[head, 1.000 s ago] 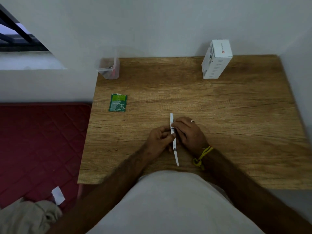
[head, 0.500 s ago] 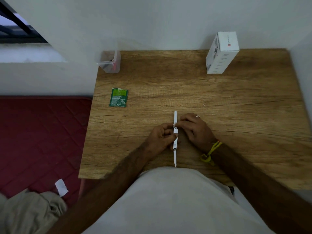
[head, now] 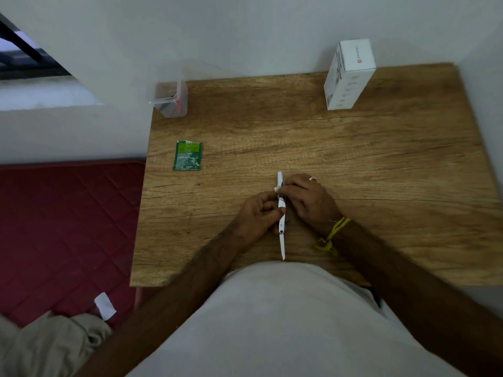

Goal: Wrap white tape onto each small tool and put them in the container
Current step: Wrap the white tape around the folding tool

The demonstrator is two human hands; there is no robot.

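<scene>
A wooden table (head: 381, 164) fills most of the view, pushed into a corner of pale walls; to its left lies a red quilted mattress (head: 68, 227) with a crumpled beige cloth (head: 54, 344) at its near edge and a small white scrap (head: 104, 306) beside that; the person's light shirt covers the near edge of the table. At the far right corner stands a white box (head: 349, 74), upright; at the far left corner stands a clear plastic container (head: 170, 99) with dark and reddish items inside, too blurred to tell apart; a green sachet (head: 187, 155), torn at its top, lies flat nearer along the left side, well apart from the hands. Near the middle of the near edge both hands meet around a slim white tool (head: 281, 216) that runs from far to near; the left hand (head: 258, 219) grips its middle with curled fingers and thumb; the right hand (head: 310, 200), with a ring and a yellow thread wristband (head: 330, 236), pinches a bit of white tape (head: 277, 189) against the tool's upper part; the pointed near end sticks out toward the person.
</scene>
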